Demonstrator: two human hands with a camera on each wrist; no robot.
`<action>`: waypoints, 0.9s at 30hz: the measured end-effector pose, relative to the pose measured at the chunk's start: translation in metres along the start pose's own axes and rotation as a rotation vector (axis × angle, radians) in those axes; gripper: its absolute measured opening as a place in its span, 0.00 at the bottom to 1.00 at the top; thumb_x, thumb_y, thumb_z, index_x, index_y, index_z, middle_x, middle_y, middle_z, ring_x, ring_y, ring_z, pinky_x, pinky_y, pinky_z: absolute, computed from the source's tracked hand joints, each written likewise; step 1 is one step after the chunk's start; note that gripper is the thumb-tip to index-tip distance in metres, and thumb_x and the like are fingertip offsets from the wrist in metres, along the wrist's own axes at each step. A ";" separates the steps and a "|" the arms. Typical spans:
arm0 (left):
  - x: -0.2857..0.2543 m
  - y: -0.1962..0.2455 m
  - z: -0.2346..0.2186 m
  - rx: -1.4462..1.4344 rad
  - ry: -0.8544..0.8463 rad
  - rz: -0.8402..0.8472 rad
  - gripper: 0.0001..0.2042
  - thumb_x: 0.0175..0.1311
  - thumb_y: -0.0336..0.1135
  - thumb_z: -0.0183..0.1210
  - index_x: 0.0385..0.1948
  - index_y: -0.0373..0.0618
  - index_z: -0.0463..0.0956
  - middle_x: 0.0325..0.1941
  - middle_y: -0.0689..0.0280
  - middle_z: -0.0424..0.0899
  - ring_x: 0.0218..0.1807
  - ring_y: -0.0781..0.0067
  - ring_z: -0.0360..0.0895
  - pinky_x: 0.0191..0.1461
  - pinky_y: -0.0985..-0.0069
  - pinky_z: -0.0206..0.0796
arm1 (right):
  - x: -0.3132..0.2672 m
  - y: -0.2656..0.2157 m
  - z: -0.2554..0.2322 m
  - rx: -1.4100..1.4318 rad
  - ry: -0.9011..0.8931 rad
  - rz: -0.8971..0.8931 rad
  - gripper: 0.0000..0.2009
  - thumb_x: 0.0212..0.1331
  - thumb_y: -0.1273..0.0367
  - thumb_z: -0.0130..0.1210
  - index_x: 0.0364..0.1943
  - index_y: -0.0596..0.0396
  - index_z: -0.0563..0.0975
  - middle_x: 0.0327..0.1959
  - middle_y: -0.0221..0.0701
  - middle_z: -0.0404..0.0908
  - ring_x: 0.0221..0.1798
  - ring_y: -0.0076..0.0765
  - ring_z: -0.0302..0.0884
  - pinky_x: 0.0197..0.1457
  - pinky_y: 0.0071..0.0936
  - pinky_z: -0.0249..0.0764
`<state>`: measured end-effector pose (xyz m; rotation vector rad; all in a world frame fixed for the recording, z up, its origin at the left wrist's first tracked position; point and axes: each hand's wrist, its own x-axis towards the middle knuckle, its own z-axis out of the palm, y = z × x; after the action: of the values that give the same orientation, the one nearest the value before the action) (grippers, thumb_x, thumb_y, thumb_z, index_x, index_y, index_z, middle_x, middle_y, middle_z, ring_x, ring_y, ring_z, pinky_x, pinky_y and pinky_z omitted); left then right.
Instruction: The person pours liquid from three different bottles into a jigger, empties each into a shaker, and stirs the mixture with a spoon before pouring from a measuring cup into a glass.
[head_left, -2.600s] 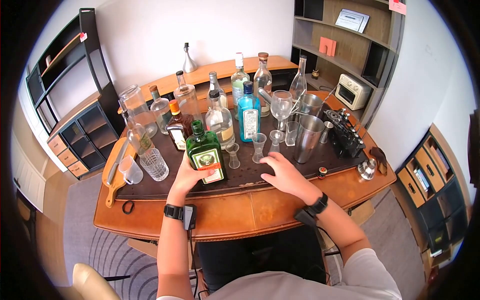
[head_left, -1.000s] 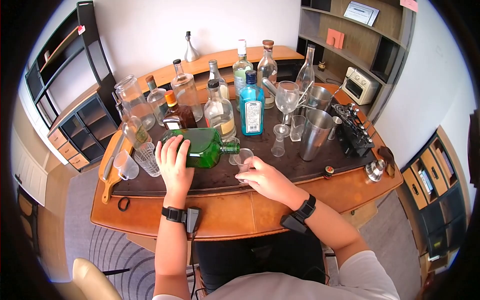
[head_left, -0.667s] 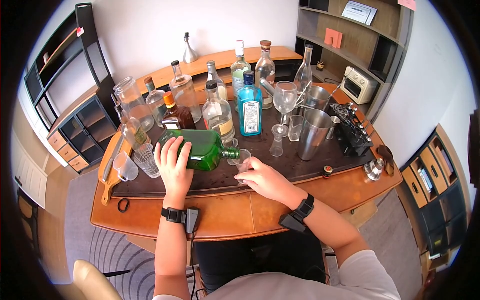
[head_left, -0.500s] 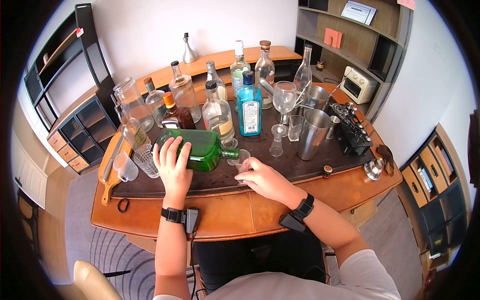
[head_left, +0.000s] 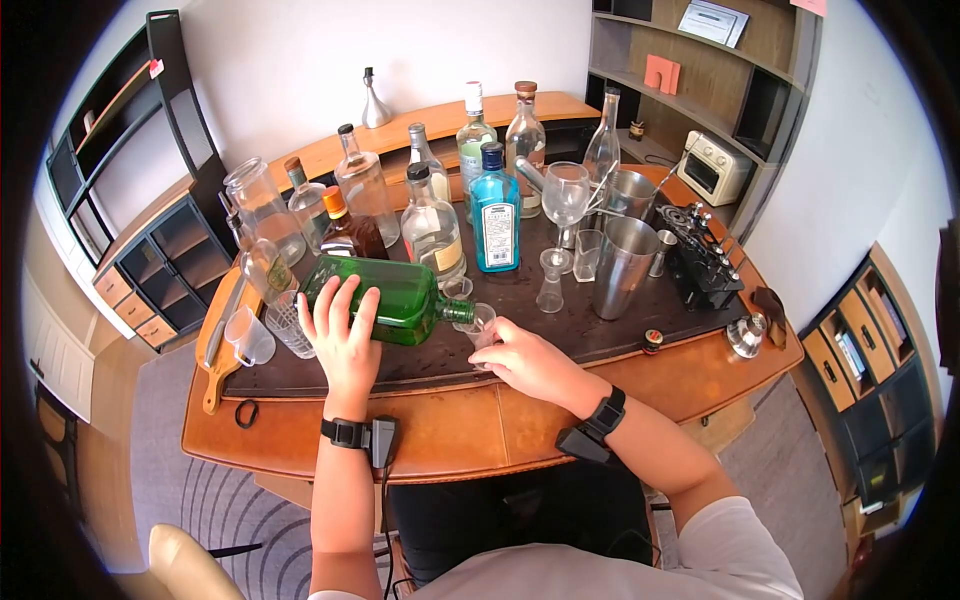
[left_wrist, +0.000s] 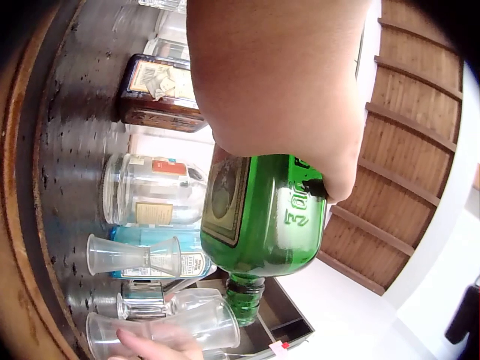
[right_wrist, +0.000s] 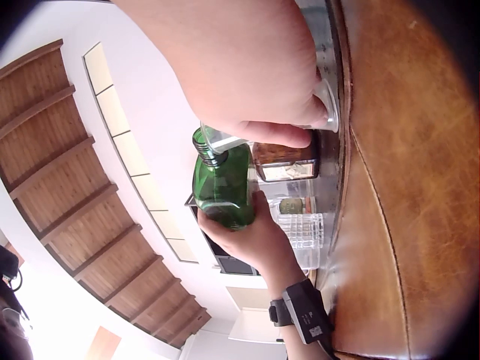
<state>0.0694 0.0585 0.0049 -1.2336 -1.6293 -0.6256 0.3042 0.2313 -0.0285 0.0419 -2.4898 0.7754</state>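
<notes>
My left hand (head_left: 347, 345) grips a green glass bottle (head_left: 400, 305) by its body. The bottle lies nearly level, its uncapped neck pointing right. In the left wrist view, that green bottle (left_wrist: 262, 217) shows its label and raised lettering, with its mouth right at the rim of a clear hourglass-shaped jigger (left_wrist: 191, 330). My right hand (head_left: 530, 360) holds this jigger (head_left: 481, 322) upright between thumb and fingers, low over the dark mat. Seen from the right wrist, the neck of the green bottle (right_wrist: 223, 187) overlaps the jigger's rim; my right hand (right_wrist: 247, 75) hides most of the jigger.
Behind the hands stand several bottles, including a blue one (head_left: 497, 222) and a brown one (head_left: 350, 232). Another clear jigger (head_left: 550, 283), a steel shaker cup (head_left: 625, 268) and a bottle cap (head_left: 652, 341) are on the right. A plastic cup (head_left: 250, 337) and cutting board (head_left: 214, 378) lie left.
The green bottle went from upright to tipped sideways in my left hand. My right hand took hold of the jigger and brought it left under the bottle's mouth. Over the last half second both barely moved.
</notes>
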 end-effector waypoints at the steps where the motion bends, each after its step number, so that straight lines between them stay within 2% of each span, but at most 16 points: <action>1: 0.000 0.000 0.000 0.005 -0.004 -0.001 0.31 0.43 0.15 0.60 0.54 0.55 0.78 0.63 0.65 0.79 0.70 0.55 0.71 0.81 0.40 0.45 | 0.000 0.000 0.000 -0.011 -0.001 -0.001 0.09 0.59 0.76 0.65 0.44 0.54 0.86 0.49 0.40 0.76 0.46 0.49 0.82 0.50 0.39 0.80; 6: 0.000 0.000 -0.002 0.021 -0.008 0.005 0.31 0.43 0.15 0.61 0.53 0.56 0.78 0.63 0.66 0.79 0.70 0.55 0.71 0.81 0.40 0.45 | 0.000 -0.005 -0.002 -0.050 -0.031 0.033 0.11 0.60 0.77 0.64 0.46 0.52 0.86 0.48 0.39 0.77 0.47 0.47 0.82 0.50 0.37 0.81; 8: 0.000 0.000 -0.002 0.033 -0.002 0.009 0.30 0.43 0.15 0.61 0.53 0.56 0.78 0.63 0.66 0.79 0.70 0.54 0.71 0.81 0.40 0.45 | 0.000 -0.006 -0.002 -0.041 -0.032 0.033 0.09 0.60 0.76 0.64 0.44 0.53 0.86 0.48 0.40 0.76 0.46 0.49 0.82 0.49 0.38 0.80; 17: -0.002 -0.003 0.000 0.072 0.003 0.021 0.30 0.44 0.22 0.68 0.55 0.58 0.77 0.63 0.66 0.79 0.70 0.55 0.71 0.81 0.40 0.45 | 0.001 -0.007 -0.003 -0.054 -0.037 0.035 0.09 0.60 0.75 0.64 0.44 0.52 0.86 0.49 0.42 0.76 0.46 0.50 0.82 0.48 0.39 0.80; 27: -0.001 -0.002 0.000 0.062 0.002 0.000 0.30 0.43 0.21 0.67 0.54 0.56 0.78 0.63 0.66 0.79 0.70 0.55 0.71 0.81 0.41 0.45 | 0.000 -0.006 -0.003 -0.063 -0.024 0.027 0.09 0.60 0.74 0.65 0.44 0.52 0.86 0.47 0.41 0.76 0.46 0.50 0.82 0.49 0.40 0.81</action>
<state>0.0679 0.0573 0.0041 -1.1872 -1.6354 -0.5719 0.3066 0.2276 -0.0235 -0.0050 -2.5401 0.7115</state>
